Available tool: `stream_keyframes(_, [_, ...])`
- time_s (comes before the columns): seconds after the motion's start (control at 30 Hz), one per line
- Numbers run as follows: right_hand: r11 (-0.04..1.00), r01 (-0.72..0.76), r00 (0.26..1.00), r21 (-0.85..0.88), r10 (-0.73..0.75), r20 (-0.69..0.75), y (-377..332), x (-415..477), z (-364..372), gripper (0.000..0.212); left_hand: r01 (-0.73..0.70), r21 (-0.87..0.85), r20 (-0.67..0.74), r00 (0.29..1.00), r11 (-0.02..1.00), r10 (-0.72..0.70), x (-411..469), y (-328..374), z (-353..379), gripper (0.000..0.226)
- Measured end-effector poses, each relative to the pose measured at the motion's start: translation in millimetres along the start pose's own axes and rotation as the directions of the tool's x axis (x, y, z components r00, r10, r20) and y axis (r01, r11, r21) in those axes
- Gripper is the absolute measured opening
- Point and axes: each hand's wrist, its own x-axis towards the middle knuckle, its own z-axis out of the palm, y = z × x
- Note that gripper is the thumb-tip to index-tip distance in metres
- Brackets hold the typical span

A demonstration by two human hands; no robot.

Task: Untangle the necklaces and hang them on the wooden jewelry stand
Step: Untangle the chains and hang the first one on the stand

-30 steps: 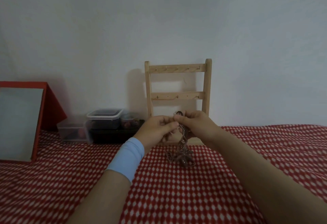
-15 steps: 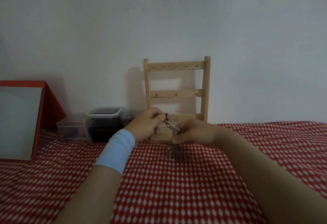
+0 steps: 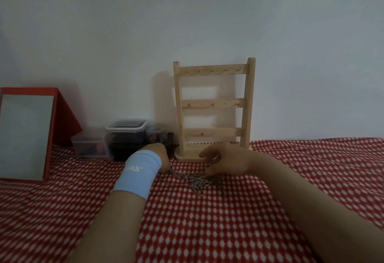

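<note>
A tangle of silvery necklace chains lies on the red-and-white cloth, just in front of the wooden jewelry stand. The stand's three hook rails carry nothing. My left hand, with a light blue wristband, is low at the tangle's left end; a chain runs up to it, and its fingers are hidden behind the wrist. My right hand hovers over the tangle's right side, thumb and fingers curled downward and touching the chains at the cloth.
Clear plastic containers with dark contents sit left of the stand against the white wall. A red-framed mirror leans at the far left. The cloth spreads to the front and right.
Both hands dropped from chest height to the cloth and spread apart. The chains, earlier hanging between my fingers, now lie on the cloth.
</note>
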Motion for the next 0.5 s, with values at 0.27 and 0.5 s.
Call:
stream_keyframes(0.27, [0.981,-0.035,0.998,-0.189,0.043,0.040,6,4,1,0.029,-0.431,-0.154,0.041,0.897,0.889,0.441,-19,36,3,0.052])
stream_keyframes(0.5, [0.987,-0.015,0.991,-0.159,-0.006,-0.132,13,7,-2,0.016,-0.403,-0.219,0.042,0.906,0.888,0.421,-8,29,14,0.044])
